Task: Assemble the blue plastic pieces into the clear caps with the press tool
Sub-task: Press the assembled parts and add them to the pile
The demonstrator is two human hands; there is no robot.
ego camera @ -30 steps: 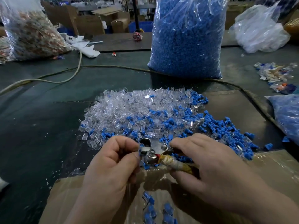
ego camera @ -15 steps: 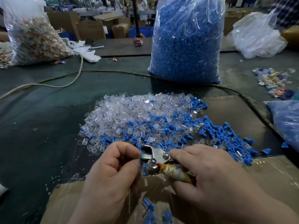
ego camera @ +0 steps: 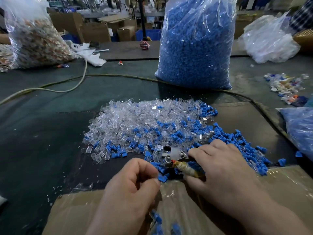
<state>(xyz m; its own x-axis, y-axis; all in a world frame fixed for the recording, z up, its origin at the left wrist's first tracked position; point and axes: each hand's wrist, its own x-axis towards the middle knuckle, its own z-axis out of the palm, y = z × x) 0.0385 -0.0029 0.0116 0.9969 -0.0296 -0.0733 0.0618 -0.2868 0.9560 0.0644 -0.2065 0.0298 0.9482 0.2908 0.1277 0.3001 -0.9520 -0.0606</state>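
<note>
I see the left hand (ego camera: 133, 182) curled, thumb against forefinger; whether it pinches anything I cannot tell. The right hand (ego camera: 225, 168) grips the press tool (ego camera: 174, 155) by its taped handle, beside the clear caps (ego camera: 144, 116) and blue pieces (ego camera: 237, 146) heaped on the surface (ego camera: 42, 133).

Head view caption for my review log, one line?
Right hand grips tape-wrapped metal press tool over mixed clear plastic caps and blue plastic pieces; left hand curled alongside.

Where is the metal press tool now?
Head view, lower centre: the metal press tool, gripped by the right hand, is at the near edge of the clear and blue plastic pile.
</note>
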